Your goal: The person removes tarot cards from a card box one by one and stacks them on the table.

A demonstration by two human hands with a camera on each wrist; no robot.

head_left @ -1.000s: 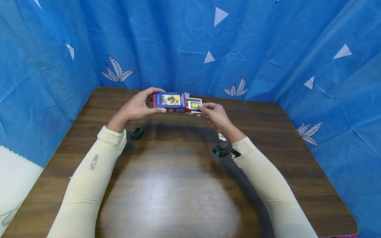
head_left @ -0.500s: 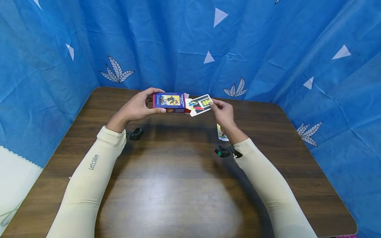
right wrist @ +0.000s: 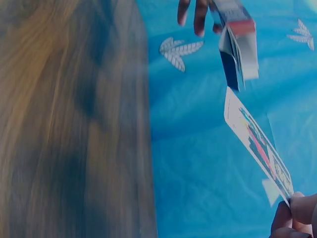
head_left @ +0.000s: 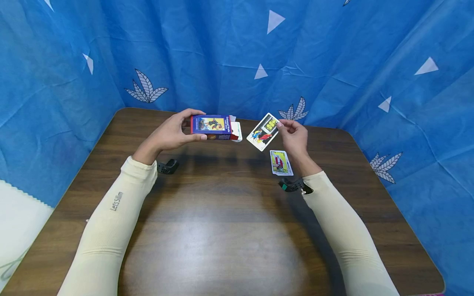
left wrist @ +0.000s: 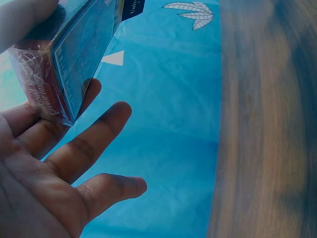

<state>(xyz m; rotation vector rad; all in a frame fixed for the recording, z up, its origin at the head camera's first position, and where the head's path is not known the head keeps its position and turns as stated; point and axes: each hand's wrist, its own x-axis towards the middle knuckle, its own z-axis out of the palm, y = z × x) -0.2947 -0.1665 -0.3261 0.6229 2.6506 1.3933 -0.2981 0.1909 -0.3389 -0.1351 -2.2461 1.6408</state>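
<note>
My left hand gripping one card box above the table, my right hand pinching one card beside it, one second card lying on the table

Brown wooden table, blue patterned cloth backdrop, one card lying flat.

My right hand has drawn the tarot card fully out of the card box and swung rightward, uncovering another card lying flat below.
</note>
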